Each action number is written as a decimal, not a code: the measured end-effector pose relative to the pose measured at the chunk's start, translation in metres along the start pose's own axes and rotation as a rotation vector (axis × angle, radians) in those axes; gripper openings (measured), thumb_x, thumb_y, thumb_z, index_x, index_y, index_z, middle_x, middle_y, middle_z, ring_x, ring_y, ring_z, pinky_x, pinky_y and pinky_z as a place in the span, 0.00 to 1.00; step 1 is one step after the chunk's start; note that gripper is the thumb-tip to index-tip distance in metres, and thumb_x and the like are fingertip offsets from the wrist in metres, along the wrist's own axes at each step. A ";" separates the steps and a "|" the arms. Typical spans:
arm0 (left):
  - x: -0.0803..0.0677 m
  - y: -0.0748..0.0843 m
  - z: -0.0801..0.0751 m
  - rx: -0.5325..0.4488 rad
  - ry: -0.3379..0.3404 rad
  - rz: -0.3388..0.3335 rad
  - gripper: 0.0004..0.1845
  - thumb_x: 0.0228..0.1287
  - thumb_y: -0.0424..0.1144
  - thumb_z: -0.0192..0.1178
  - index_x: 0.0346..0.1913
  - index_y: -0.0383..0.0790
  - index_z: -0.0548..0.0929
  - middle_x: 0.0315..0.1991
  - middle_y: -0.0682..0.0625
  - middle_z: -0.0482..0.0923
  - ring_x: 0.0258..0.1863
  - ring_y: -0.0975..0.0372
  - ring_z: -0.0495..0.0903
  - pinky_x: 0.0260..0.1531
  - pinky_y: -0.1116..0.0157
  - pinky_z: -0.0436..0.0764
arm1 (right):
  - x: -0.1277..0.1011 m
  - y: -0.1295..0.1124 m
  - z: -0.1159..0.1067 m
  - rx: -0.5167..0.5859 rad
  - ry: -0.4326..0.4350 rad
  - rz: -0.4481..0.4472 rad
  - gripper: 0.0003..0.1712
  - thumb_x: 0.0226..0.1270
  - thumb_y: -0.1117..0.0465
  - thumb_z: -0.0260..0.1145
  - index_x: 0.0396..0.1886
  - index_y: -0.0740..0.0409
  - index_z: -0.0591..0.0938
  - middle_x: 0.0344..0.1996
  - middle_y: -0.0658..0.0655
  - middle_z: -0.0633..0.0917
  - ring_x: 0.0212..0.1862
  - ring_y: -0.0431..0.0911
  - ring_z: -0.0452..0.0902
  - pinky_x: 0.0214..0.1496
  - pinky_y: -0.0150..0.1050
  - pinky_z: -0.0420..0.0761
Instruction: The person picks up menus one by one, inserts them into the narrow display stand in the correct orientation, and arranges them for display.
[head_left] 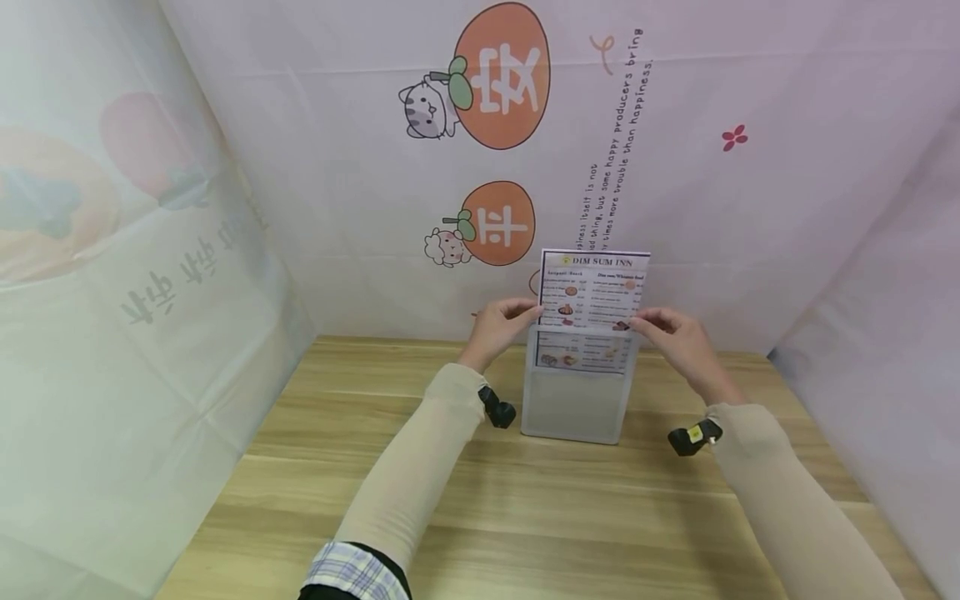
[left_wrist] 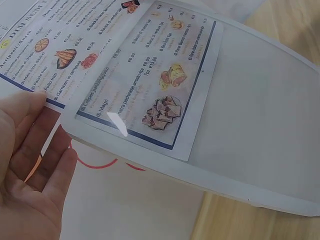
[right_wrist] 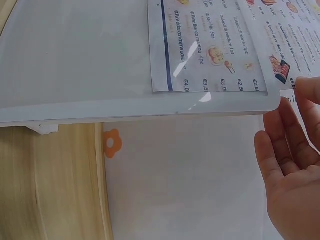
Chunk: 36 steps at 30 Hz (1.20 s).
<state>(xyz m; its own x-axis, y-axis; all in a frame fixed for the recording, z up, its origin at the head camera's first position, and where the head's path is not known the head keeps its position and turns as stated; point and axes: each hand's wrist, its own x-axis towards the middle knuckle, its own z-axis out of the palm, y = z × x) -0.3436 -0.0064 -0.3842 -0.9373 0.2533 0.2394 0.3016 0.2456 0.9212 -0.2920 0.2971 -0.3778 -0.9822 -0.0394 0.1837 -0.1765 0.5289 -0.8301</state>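
A printed menu sheet (head_left: 592, 287) headed "DIM SUM INN" stands partly inside a clear, white-edged sign holder (head_left: 573, 408). Its lower part shows through the holder's upper front, while the upper part sticks out above the top edge. My left hand (head_left: 498, 329) pinches the sheet's left edge between thumb and fingers, just above the holder's corner. On the opposite edge, my right hand (head_left: 678, 346) pinches the paper at about the same height. The left wrist view shows the menu's lower corner (left_wrist: 175, 142) behind the clear panel.
The holder stands upright near the back of the wooden table (head_left: 360, 450). Behind it hangs a pale cloth (head_left: 360, 183) printed with orange fruit and lettering. More cloth (head_left: 112, 400) hangs at the left and right sides. Each wrist carries a small black camera (head_left: 497, 408).
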 end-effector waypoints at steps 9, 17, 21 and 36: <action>-0.003 -0.003 0.000 0.020 -0.014 -0.027 0.14 0.69 0.53 0.64 0.49 0.51 0.89 0.44 0.62 0.85 0.47 0.67 0.81 0.52 0.62 0.79 | -0.001 0.005 0.002 0.020 -0.022 0.003 0.33 0.71 0.37 0.61 0.57 0.61 0.80 0.55 0.59 0.80 0.56 0.48 0.72 0.59 0.46 0.73; -0.002 -0.008 0.001 0.031 -0.019 -0.039 0.14 0.69 0.52 0.64 0.50 0.49 0.89 0.44 0.61 0.85 0.47 0.67 0.81 0.51 0.62 0.80 | -0.001 0.006 0.004 0.018 -0.044 0.035 0.35 0.72 0.36 0.59 0.59 0.63 0.78 0.58 0.63 0.78 0.61 0.54 0.70 0.65 0.56 0.69; -0.003 -0.008 0.002 0.033 -0.028 -0.058 0.15 0.69 0.52 0.65 0.50 0.49 0.89 0.44 0.61 0.85 0.47 0.66 0.81 0.51 0.63 0.79 | -0.002 0.007 0.004 0.029 -0.057 0.044 0.35 0.73 0.37 0.59 0.59 0.63 0.77 0.58 0.64 0.78 0.62 0.56 0.69 0.67 0.60 0.67; -0.001 -0.007 -0.002 0.019 -0.058 -0.074 0.14 0.69 0.52 0.64 0.50 0.50 0.88 0.46 0.60 0.84 0.50 0.66 0.79 0.55 0.60 0.77 | -0.004 0.010 0.005 0.054 -0.073 0.036 0.35 0.74 0.38 0.58 0.61 0.64 0.77 0.60 0.64 0.77 0.63 0.57 0.68 0.68 0.60 0.66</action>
<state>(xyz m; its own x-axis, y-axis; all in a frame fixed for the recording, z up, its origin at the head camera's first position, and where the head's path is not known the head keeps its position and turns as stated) -0.3446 -0.0100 -0.3905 -0.9457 0.2871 0.1524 0.2358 0.2833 0.9296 -0.2905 0.2985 -0.3888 -0.9897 -0.0835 0.1161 -0.1421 0.4851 -0.8628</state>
